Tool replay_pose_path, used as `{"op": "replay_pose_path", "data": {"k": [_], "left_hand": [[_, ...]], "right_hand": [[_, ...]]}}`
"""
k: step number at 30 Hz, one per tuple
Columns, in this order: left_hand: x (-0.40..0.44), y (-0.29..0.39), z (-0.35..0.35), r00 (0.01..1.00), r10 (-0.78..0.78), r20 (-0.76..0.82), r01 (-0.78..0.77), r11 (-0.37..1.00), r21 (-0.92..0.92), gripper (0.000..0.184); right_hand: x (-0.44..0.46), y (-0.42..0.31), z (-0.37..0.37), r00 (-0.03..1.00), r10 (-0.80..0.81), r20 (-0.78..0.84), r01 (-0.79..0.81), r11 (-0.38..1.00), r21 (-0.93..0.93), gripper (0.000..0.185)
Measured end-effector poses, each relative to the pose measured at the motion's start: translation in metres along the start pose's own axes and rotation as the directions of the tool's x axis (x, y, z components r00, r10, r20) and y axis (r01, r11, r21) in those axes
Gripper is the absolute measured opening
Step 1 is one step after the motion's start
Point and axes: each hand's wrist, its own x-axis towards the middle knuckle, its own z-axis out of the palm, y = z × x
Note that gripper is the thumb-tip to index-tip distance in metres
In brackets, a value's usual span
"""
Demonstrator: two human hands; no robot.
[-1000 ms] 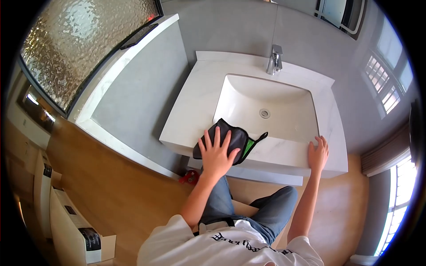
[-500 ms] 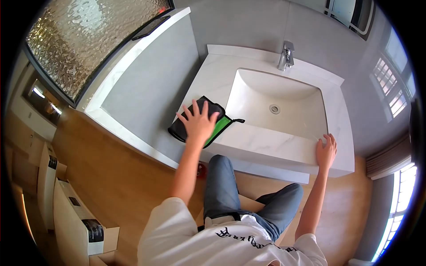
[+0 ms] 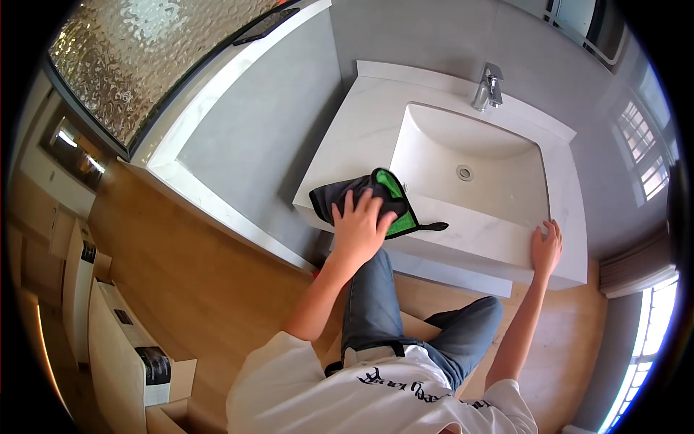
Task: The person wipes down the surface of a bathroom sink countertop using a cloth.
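A dark grey cloth with a green underside and black edging (image 3: 340, 194) lies rumpled on the white countertop, at the left front of the sink. My left hand (image 3: 359, 228) presses on top of it, fingers spread over the grey side. One edge of the cloth is folded up, showing green, and its black loop points right along the counter front. My right hand (image 3: 547, 247) rests on the front right of the countertop (image 3: 463, 233) beside the basin, fingers stretched out with nothing seen in them.
The white sink basin (image 3: 499, 163) is set into the counter, with a chrome faucet (image 3: 489, 87) behind it. A low grey wall with a white ledge (image 3: 217, 101) stands left. Cardboard boxes (image 3: 126, 354) stand on the wooden floor at lower left.
My left hand and the cloth have slid right and toward the counter's front edge. The cloth has bunched, with one edge turned up. My right hand stays in place; the view has shifted slightly.
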Motion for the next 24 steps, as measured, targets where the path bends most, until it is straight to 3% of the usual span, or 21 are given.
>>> {"op": "replay_pose_path", "data": {"k": [2,3,7,11,14,21,23,24], "left_hand": [[0.006,-0.001,0.0,0.938,-0.314,-0.148,0.304,0.949,-0.087,0.055],[0.007,0.003,-0.002,0.901,-0.355,-0.249,0.377,0.925,0.049,0.059],[0.011,0.001,0.028,0.858,-0.453,-0.243,0.498,0.85,0.173,0.072],[0.02,-0.022,0.026,0.881,-0.441,-0.174,0.463,0.879,0.114,0.076],[0.05,-0.059,0.021,0.902,-0.422,-0.09,0.431,0.886,0.168,0.076],[0.123,-0.124,0.015,0.956,-0.288,0.056,0.288,0.957,0.02,0.077],[0.107,-0.116,0.019,0.968,-0.248,-0.029,0.248,0.941,0.23,0.076],[0.096,-0.105,0.014,0.97,-0.244,-0.023,0.242,0.938,0.247,0.074]], "right_hand": [[-0.002,-0.003,-0.003,1.0,-0.003,0.004,0.003,1.0,-0.019,0.031],[-0.002,-0.004,-0.005,1.0,0.005,0.006,-0.005,1.0,-0.017,0.031],[0.0,0.002,0.0,1.0,-0.002,0.001,0.002,1.0,0.0,0.031],[-0.001,0.003,-0.002,1.0,-0.008,0.029,0.008,1.0,-0.003,0.031],[0.002,0.003,-0.001,0.999,0.006,0.04,-0.006,1.0,-0.013,0.031],[0.002,0.002,-0.003,0.999,0.01,0.046,-0.008,0.999,-0.043,0.032],[-0.001,0.002,-0.004,0.999,0.022,0.049,-0.02,0.999,-0.037,0.032],[0.0,0.0,-0.005,0.999,0.009,0.05,-0.007,0.999,-0.035,0.032]]}}
